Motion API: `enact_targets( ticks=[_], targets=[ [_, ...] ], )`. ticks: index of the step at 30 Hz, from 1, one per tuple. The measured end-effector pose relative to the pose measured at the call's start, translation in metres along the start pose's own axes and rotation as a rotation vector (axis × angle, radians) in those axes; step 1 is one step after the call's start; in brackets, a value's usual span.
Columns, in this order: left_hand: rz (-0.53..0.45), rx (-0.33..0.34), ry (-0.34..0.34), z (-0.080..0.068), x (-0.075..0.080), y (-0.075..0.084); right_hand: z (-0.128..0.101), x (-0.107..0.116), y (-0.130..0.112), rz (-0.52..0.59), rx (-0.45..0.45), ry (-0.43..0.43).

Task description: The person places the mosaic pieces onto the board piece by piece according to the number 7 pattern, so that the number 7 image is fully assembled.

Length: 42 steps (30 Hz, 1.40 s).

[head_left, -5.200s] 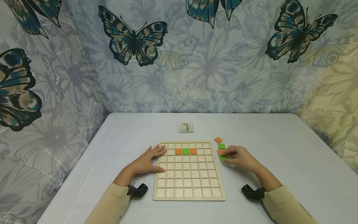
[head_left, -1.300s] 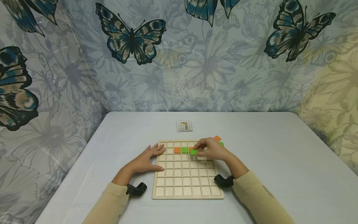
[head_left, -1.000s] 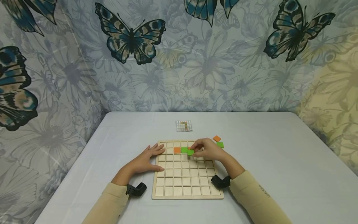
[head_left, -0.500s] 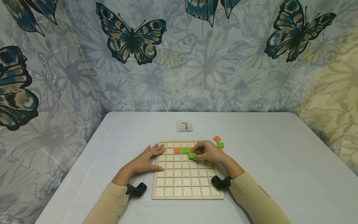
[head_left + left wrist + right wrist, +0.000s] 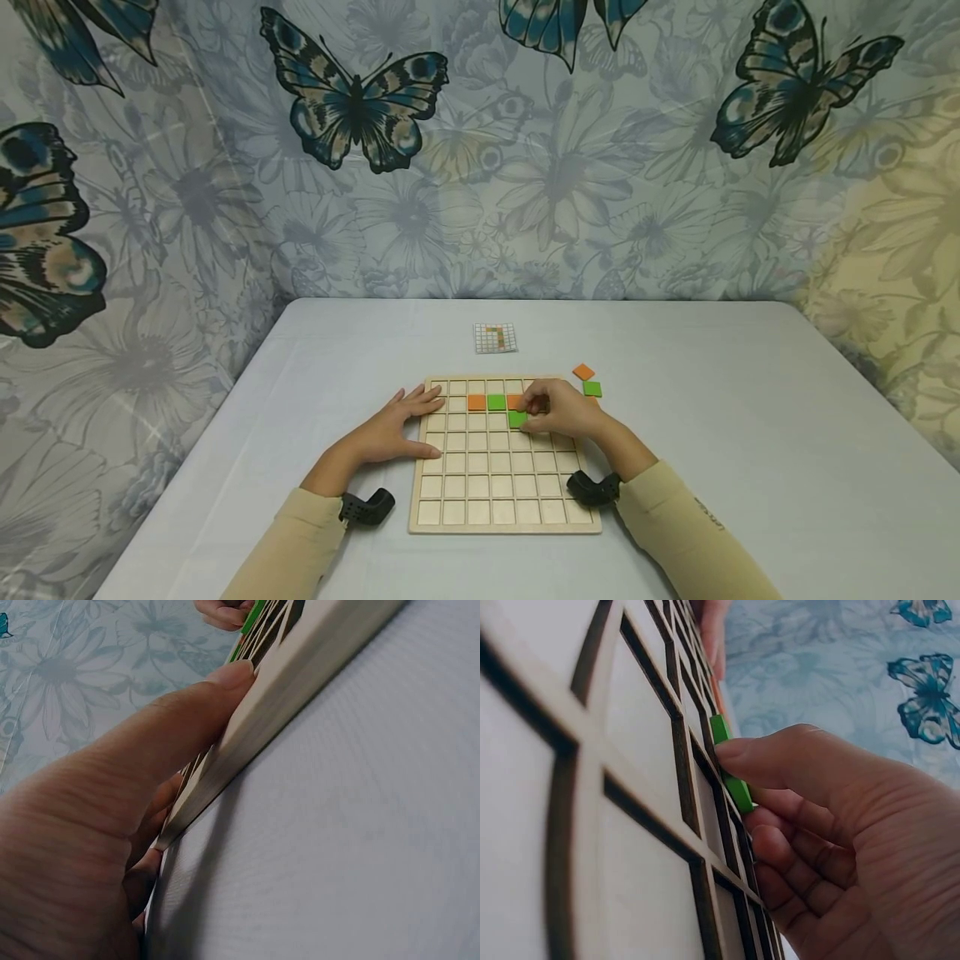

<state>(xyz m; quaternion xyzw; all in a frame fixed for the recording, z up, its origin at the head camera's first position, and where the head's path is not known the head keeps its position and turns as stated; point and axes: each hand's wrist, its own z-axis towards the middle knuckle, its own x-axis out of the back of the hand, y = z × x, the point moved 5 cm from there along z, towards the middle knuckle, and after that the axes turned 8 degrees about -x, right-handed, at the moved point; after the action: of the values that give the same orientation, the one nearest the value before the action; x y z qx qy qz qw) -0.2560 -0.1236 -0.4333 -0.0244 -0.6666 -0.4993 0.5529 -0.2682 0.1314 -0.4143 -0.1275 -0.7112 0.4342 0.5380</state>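
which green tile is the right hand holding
The green square tile in the wooden grid board's third row, pinched by the right hand; the other two greens lie untouched.

The grid board (image 5: 495,483) near the worktop's front edge looks like pale, matt, unvarnished wood with dark-cut grooves. The green tile (image 5: 731,761) has a smooth, matt, plastic-like face. The worktop (image 5: 750,433) wears a matt, finely woven cloth; the backdrop (image 5: 525,167) is printed fabric
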Motion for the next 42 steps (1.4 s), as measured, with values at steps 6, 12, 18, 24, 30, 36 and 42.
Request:
enact_targets(
  ticks=[6, 12, 18, 24, 30, 36, 42],
  targets=[
    [-0.003, -0.004, 0.001, 0.001, 0.000, 0.000, 0.000, 0.000, 0.001, 0.008, 0.002, -0.007],
    [-0.003, -0.001, 0.001, 0.000, 0.000, -0.001, 0.000, 0.000, 0.001, 0.016, -0.003, -0.007],
    [-0.008, -0.001, 0.003, 0.000, 0.000, -0.001, 0.001, 0.000, 0.001, 0.009, 0.003, -0.005],
    [-0.006, 0.001, -0.001, 0.000, 0.000, -0.001, 0.001, 0.005, 0.002, 0.015, 0.008, -0.008],
    [-0.005, -0.001, -0.006, 0.000, 0.001, -0.001, -0.003, 0.016, 0.010, 0.079, -0.044, -0.008],
    [0.004, -0.007, -0.009, 0.001, 0.000, -0.001, -0.010, 0.029, 0.017, 0.064, -0.057, 0.046],
    [0.011, 0.002, -0.007, 0.000, 0.000, 0.000, -0.016, 0.041, 0.028, 0.047, -0.088, 0.098]
  ],
)
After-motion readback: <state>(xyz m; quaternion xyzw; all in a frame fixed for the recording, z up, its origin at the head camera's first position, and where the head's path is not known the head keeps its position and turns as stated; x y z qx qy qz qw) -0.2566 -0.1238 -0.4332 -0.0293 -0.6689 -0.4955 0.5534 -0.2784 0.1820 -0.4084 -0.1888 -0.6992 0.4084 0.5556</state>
